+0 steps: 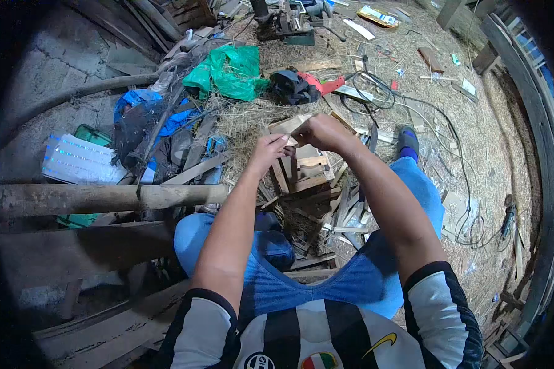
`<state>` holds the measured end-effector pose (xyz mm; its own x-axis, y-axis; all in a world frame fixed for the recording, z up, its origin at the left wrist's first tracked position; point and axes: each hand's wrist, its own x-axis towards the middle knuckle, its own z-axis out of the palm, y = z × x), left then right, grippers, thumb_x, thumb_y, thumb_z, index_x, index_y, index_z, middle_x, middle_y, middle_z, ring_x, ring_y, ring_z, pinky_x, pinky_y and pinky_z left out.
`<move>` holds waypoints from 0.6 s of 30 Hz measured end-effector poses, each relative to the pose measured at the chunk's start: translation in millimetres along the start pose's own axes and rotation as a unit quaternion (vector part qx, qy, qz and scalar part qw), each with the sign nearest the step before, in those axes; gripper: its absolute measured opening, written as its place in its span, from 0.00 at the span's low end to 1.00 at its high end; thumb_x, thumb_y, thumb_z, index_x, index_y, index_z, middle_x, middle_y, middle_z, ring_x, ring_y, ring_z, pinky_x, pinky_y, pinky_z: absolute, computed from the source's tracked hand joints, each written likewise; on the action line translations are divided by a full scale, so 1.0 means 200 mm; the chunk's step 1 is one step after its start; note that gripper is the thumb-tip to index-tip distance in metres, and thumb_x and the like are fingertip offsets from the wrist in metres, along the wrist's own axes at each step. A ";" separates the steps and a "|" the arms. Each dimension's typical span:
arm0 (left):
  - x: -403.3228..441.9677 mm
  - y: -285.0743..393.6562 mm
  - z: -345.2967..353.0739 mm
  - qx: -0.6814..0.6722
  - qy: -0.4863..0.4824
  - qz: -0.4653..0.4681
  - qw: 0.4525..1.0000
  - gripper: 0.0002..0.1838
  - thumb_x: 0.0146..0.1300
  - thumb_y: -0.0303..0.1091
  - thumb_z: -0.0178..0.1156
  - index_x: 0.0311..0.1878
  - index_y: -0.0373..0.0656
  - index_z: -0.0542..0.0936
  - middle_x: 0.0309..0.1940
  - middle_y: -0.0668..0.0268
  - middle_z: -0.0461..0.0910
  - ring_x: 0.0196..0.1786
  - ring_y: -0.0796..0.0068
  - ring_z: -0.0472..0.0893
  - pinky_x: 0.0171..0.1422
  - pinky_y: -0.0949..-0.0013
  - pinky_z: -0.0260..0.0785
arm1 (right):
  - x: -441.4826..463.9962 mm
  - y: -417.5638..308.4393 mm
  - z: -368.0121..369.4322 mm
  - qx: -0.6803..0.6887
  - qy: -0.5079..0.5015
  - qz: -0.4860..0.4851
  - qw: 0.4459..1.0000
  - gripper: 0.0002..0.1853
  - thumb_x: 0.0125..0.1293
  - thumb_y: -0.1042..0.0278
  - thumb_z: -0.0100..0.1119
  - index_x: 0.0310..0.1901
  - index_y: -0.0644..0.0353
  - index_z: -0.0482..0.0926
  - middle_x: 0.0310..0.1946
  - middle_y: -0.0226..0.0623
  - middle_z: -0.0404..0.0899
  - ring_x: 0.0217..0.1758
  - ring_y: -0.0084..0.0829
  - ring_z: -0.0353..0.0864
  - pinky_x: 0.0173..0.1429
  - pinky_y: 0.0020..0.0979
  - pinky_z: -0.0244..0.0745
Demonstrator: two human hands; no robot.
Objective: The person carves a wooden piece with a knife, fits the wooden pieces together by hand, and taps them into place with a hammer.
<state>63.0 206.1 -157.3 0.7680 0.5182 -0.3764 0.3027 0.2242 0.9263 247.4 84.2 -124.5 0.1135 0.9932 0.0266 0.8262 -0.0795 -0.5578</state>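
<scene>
In the head view my left hand [269, 152] pinches the near left end of a small pale piece of wood [284, 127]. My right hand [327, 132] is closed at the right side of the same piece, knuckles up; whether it grips the wood or something small against it is hidden. Just below both hands stands a box-like wooden frame [311, 167] of light boards, between my knees. Wood offcuts [351, 212] lie around it.
A green plastic bag [231, 71], a dark cloth bundle [292, 87] and a red object [326, 85] lie ahead. Black cable [385, 92] loops to the right. A wooden pole [104, 200] runs along my left. Straw and shavings cover the floor [498, 141].
</scene>
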 end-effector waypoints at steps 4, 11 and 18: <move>0.00 0.01 -0.01 0.015 -0.026 -0.003 1.000 0.18 0.72 0.43 0.61 0.55 0.39 0.83 0.39 0.62 0.86 0.38 0.73 0.86 0.46 0.70 0.75 | 0.00 0.00 0.00 0.000 -0.006 0.024 1.000 0.13 0.59 0.66 0.67 0.47 0.47 0.89 0.36 0.44 0.87 0.36 0.45 0.87 0.41 0.42 0.80; 0.02 -0.01 0.00 0.016 -0.026 -0.009 0.999 0.18 0.73 0.42 0.60 0.55 0.38 0.83 0.35 0.63 0.86 0.37 0.74 0.85 0.42 0.74 0.74 | 0.00 0.02 0.00 -0.020 -0.018 0.016 1.000 0.12 0.62 0.64 0.65 0.47 0.47 0.89 0.36 0.42 0.87 0.36 0.46 0.87 0.42 0.42 0.81; 0.03 0.00 0.01 0.038 -0.001 0.003 0.999 0.16 0.73 0.40 0.60 0.52 0.37 0.84 0.32 0.65 0.85 0.34 0.75 0.85 0.38 0.74 0.74 | -0.01 0.00 -0.01 0.006 0.007 0.002 1.000 0.08 0.63 0.64 0.62 0.38 0.55 0.87 0.31 0.43 0.86 0.33 0.46 0.87 0.40 0.42 0.80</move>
<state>68.9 206.5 -159.6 0.7712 0.5173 -0.3710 0.3401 0.1578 0.9271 248.9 83.0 -123.5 0.1241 0.9917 0.0352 0.8185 -0.0822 -0.5686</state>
